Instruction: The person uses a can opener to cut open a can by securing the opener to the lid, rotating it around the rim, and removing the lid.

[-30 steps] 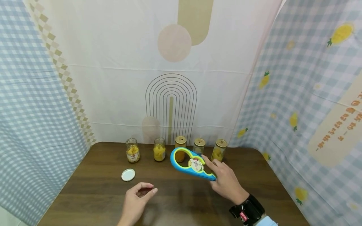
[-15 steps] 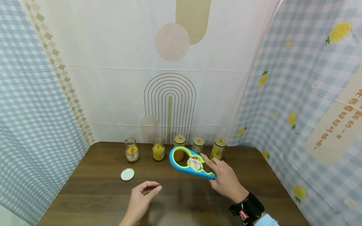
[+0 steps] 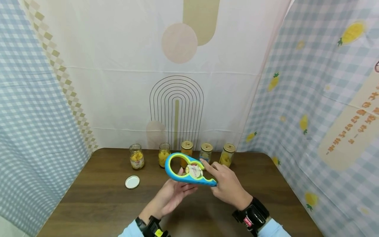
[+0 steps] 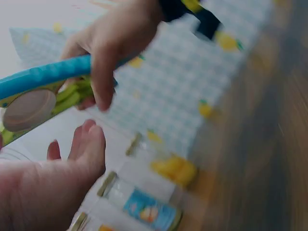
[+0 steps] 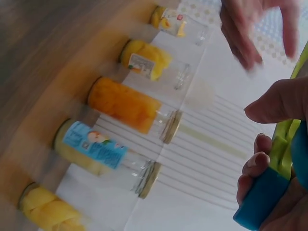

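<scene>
My right hand (image 3: pixel 229 184) grips the handle end of a blue and lime-green jar opener (image 3: pixel 174 176), held up over the table. A round lid with a pale printed face (image 3: pixel 194 171) sits in one of the opener's rounded notches. My left hand (image 3: pixel 173 196) is close under the opener with its fingers spread and nothing in them. In the left wrist view, the lid (image 4: pixel 30 109) shows a dull disc side, and the left hand (image 4: pixel 53 178) is palm up below it. Part of the opener (image 5: pixel 264 197) fills the lower right of the right wrist view.
Along the table's back edge stand two lidless jars of yellow fruit, one far left (image 3: pixel 137 159) and one beside it (image 3: pixel 164 156). Right of them are three gold-lidded jars: orange fruit (image 5: pixel 122 103), a blue label (image 5: pixel 94 144), yellow fruit (image 3: pixel 226 158). A white-faced lid (image 3: pixel 132 182) lies front left.
My left hand has moved right and up, its fingers uncurling beneath the opener. The right hand has shifted slightly left with the opener and its lid.
</scene>
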`<state>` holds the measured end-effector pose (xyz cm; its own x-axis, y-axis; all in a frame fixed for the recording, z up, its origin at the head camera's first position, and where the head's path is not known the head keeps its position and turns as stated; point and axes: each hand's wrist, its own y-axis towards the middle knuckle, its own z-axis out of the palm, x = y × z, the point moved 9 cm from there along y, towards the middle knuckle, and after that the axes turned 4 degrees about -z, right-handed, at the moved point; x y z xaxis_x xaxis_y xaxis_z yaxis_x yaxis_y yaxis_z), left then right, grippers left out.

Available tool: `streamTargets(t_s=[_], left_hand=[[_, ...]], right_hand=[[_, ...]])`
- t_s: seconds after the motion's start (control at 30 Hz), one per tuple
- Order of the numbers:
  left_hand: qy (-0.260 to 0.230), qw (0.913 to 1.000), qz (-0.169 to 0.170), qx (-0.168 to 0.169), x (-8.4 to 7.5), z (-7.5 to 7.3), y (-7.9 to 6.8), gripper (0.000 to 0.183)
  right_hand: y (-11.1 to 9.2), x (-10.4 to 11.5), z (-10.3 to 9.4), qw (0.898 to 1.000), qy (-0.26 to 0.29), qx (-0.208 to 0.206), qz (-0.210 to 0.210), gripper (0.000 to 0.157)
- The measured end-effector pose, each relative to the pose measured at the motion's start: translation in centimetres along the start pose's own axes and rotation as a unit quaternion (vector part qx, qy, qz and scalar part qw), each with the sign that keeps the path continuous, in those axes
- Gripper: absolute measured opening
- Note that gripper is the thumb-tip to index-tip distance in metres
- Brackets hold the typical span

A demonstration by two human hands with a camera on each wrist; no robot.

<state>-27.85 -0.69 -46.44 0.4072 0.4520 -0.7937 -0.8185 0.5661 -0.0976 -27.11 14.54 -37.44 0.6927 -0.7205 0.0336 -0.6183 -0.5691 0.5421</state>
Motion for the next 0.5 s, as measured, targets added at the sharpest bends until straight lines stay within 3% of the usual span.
streamTargets(t_s=[0.07, 0.17, 0.23, 0.33, 0.5], left_hand=[[-0.063, 0.9970, -0.010, 0.045, -0.4, 1.1, 0.3, 0.075], [-0.138, 0.9846, -0.016, 0.107, -0.9, 2.3, 0.3, 0.073], [-0.172, 0.9763, -0.016, 0.131, -1.1, 2.7, 0.1, 0.071], [-0.193, 0.9712, -0.018, 0.138, -1.2, 2.7, -0.1, 0.071], [-0.197, 0.9715, -0.018, 0.131, -1.2, 2.5, -0.1, 0.070]], right_hand=[[0.4, 0.5, 0.1, 1.000, 0.002, -0.001, -0.010, 0.101], [0.8, 0.9, 0.1, 1.000, 0.008, -0.004, -0.017, 0.099], [0.9, 1.0, 0.2, 1.000, 0.012, -0.003, -0.018, 0.098], [0.9, 1.0, 0.5, 1.000, 0.017, 0.002, -0.017, 0.098], [0.9, 1.0, 0.7, 1.000, 0.020, 0.005, -0.010, 0.098]])
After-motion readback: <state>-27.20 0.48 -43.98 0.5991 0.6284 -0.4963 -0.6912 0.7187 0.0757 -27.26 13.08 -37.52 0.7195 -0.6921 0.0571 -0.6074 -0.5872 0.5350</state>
